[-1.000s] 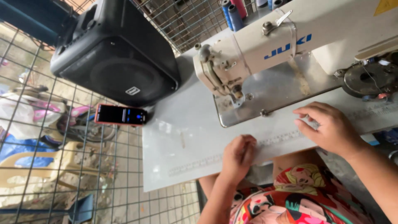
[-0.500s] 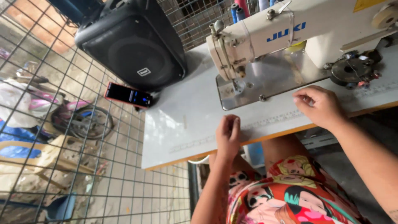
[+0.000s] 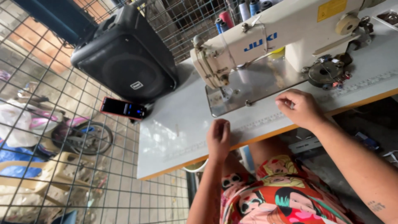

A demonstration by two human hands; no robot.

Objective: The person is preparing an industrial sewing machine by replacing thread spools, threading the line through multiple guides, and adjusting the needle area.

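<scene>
A white industrial sewing machine [image 3: 265, 41] stands on a pale grey table [image 3: 174, 128] with a wooden front edge. My left hand [image 3: 218, 139] rests on the table's front edge, fingers curled, below the needle area [image 3: 226, 89]. My right hand [image 3: 299, 108] lies on the table edge just right of the metal needle plate [image 3: 253, 85], fingers bent, nothing visible in it. No fabric lies under the needle. My lap in colourful patterned cloth [image 3: 282, 195] shows below the table.
A large black speaker [image 3: 124, 62] stands at the table's far left, with a phone [image 3: 123, 108] lit beside it. Thread spools [image 3: 236, 14] stand behind the machine. A bobbin winder [image 3: 327, 72] sits right of the plate. Wire mesh fencing [image 3: 49, 157] and a small bicycle [image 3: 83, 135] lie left.
The view has shifted, so the table and machine sit further right and nearer in frame. Both hands stay on the table's front edge, my left hand a little further back toward me.
</scene>
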